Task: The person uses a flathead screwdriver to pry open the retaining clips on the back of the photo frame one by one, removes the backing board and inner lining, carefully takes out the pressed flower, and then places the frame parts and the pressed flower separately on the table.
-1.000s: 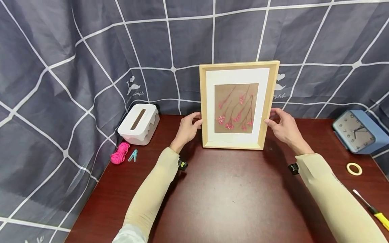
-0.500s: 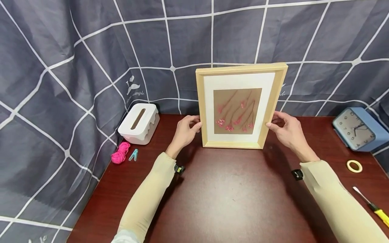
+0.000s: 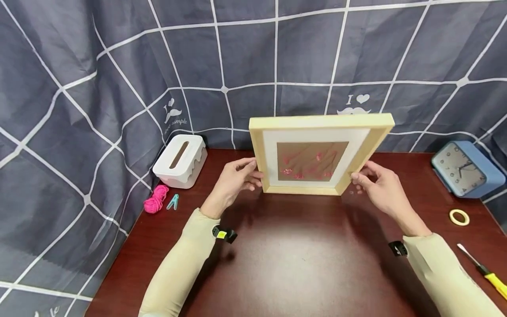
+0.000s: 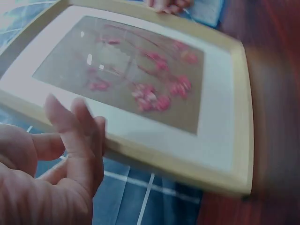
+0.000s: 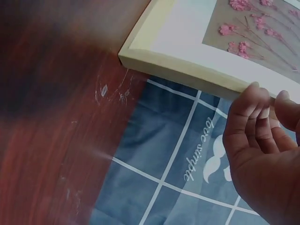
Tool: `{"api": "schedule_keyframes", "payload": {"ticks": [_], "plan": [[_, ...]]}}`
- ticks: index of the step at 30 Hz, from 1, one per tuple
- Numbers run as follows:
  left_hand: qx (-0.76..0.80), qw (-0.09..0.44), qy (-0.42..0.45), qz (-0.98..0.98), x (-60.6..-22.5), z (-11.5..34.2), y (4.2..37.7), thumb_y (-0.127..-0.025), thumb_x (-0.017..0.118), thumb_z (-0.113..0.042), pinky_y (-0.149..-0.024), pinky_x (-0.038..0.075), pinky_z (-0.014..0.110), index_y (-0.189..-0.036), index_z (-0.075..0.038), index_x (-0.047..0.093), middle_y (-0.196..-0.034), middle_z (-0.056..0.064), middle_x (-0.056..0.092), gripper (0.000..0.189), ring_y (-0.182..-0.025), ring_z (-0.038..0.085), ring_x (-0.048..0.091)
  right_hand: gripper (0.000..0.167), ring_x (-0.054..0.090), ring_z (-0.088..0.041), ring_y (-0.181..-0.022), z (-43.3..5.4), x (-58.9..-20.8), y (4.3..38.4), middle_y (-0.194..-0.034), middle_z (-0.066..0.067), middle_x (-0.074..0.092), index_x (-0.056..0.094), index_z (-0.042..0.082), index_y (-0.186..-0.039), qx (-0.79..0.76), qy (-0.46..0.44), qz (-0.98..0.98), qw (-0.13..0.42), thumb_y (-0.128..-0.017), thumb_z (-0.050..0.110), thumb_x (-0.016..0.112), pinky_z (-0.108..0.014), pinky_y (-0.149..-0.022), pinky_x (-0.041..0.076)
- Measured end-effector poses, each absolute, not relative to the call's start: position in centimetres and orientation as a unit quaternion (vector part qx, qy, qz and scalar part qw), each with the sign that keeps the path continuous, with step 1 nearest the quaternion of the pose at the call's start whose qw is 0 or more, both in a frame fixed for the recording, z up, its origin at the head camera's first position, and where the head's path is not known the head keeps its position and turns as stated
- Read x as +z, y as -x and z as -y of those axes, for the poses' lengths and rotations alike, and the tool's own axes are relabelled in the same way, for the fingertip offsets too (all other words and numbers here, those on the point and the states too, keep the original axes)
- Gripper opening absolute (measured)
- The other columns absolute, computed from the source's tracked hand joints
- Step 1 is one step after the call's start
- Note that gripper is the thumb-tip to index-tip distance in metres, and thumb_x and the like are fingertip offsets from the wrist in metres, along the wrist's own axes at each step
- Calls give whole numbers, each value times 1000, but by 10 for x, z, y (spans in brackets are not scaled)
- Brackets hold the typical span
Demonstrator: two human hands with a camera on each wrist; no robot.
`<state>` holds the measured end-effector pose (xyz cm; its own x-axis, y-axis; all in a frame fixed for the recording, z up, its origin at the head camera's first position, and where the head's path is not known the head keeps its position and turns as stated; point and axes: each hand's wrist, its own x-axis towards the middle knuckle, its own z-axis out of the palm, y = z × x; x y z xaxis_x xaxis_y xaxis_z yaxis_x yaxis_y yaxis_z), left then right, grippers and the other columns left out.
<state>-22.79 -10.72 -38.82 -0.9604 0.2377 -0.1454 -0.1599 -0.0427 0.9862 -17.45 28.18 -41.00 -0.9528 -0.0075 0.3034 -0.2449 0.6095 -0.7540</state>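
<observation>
A picture frame (image 3: 322, 190) of pale wood, holding pink dried flowers behind a white mat, stands at the back of the dark red table with its top leaning toward me. At its right edge my right hand (image 3: 380, 187) pinches the wood between thumb and curled fingers, which also shows in the right wrist view. My left hand (image 3: 233, 182) is at the opposite edge, its fingers (image 4: 77, 136) fairly straight and blurred, overlapping the border in the left wrist view. The back of the frame is hidden.
On the left are a white tissue box (image 3: 190, 169), pink yarn (image 3: 156, 199) and a teal clothespin (image 3: 173, 202). A blue alarm clock (image 3: 469, 169), a tape roll (image 3: 459, 217) and a yellow-handled screwdriver (image 3: 485, 270) lie to the right. A grey checked curtain (image 3: 301, 53) hangs behind.
The frame's top has tipped forward and down toward me while its bottom edge stayed in place. Both hands moved slightly lower and nearer, and the left fingers loosened and spread.
</observation>
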Motion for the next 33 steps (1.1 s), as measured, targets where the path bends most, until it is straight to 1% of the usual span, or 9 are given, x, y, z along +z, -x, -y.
{"api": "schedule_keyframes", "payload": {"ticks": [4, 6, 10, 13, 16, 19, 23, 26, 33], "plan": [[755, 183, 0, -629, -386, 111, 212, -112, 56, -10, -61, 67, 20, -126, 5, 67, -81, 5, 80, 23, -67, 14, 77, 7, 71, 4, -64, -280, -414, 154, -76, 11, 78, 77, -2, -107, 439, -75, 885, 139, -101, 2, 75, -11, -61, 60], [764, 195, 13, -615, -388, 112, 203, -111, 57, -8, -65, 70, 24, -119, 5, 69, -80, 7, 79, 20, -67, 16, 78, 6, 70, 7, -64, -279, -419, 143, -75, 15, 78, 78, -4, -104, 444, -78, 880, 148, -100, -1, 75, -7, -64, 59], [753, 207, 29, -624, -393, 112, 187, -106, 67, -10, -68, 72, 27, -121, 5, 71, -84, 1, 77, 21, -72, 11, 76, 33, 75, 13, -91, -279, -434, 127, -103, 28, 79, 75, -8, -121, 492, -151, 836, 192, -90, -18, 74, -1, -83, 58], [735, 212, 29, -644, -401, 115, 178, -103, 72, -10, -69, 71, 25, -129, 8, 70, -87, -2, 76, 32, -76, 9, 73, 48, 74, 11, -107, -279, -442, 117, -121, 24, 77, 70, -4, -135, 601, -192, 763, 139, -92, -23, 67, -3, -90, 59], [721, 223, 27, -655, -409, 120, 172, -102, 74, -8, -73, 72, 27, -134, 7, 68, -90, -1, 79, 36, -77, 11, 75, 40, 74, 10, -90, -278, -443, 108, -106, 28, 78, 73, 3, -134, 581, -143, 795, 102, -97, -10, 71, -5, -73, 60], [712, 232, 25, -662, -418, 125, 168, -101, 75, -8, -77, 73, 32, -135, 3, 70, -94, 1, 82, 37, -78, 14, 78, 36, 73, 8, -77, -276, -440, 101, -94, 35, 73, 71, 2, -137, 496, -72, 862, 78, -101, 2, 74, -14, -61, 62], [699, 234, 12, -676, -428, 129, 167, -99, 78, -9, -80, 74, 36, -136, 1, 70, -95, 4, 83, 39, -78, 16, 80, 49, 80, -2, -88, -274, -437, 95, -104, 27, 77, 55, -3, -154, 572, 16, 819, -44, -113, 23, 62, -28, -72, 71], [688, 233, 4, -688, -434, 130, 168, -98, 79, -9, -79, 74, 38, -137, 1, 70, -94, 6, 84, 41, -77, 16, 81, 63, 79, -2, -90, -272, -437, 93, -102, 23, 78, 47, -5, -159, 602, 84, 788, -98, -114, 36, 60, -28, -76, 71], [677, 233, 1, -699, -448, 128, 171, -98, 79, -9, -80, 74, 41, -146, 6, 60, -95, 13, 84, 53, -77, 17, 82, 64, 74, 2, -85, -270, -440, 95, -101, 14, 79, 51, -7, -156, 526, 120, 834, -120, -113, 40, 59, -16, -77, 61]]}}
